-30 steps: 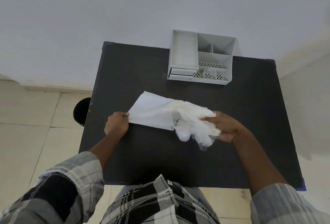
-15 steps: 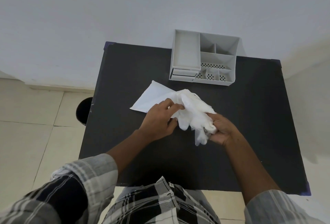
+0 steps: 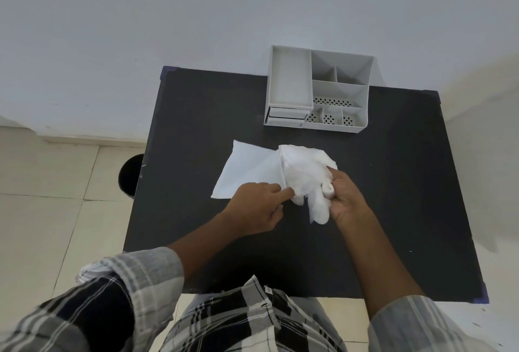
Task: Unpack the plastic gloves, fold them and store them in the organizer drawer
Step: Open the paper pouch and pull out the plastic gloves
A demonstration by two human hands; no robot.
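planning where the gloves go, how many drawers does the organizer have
2 drawers show on the organizer, stacked at its front left under the long tray: upper drawer and lower drawer. Both are shut. Other sides are hidden.

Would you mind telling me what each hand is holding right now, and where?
The right hand grips the bunched plastic gloves at their near, lower end. The left hand pinches the gloves' left edge, beside the white packet.
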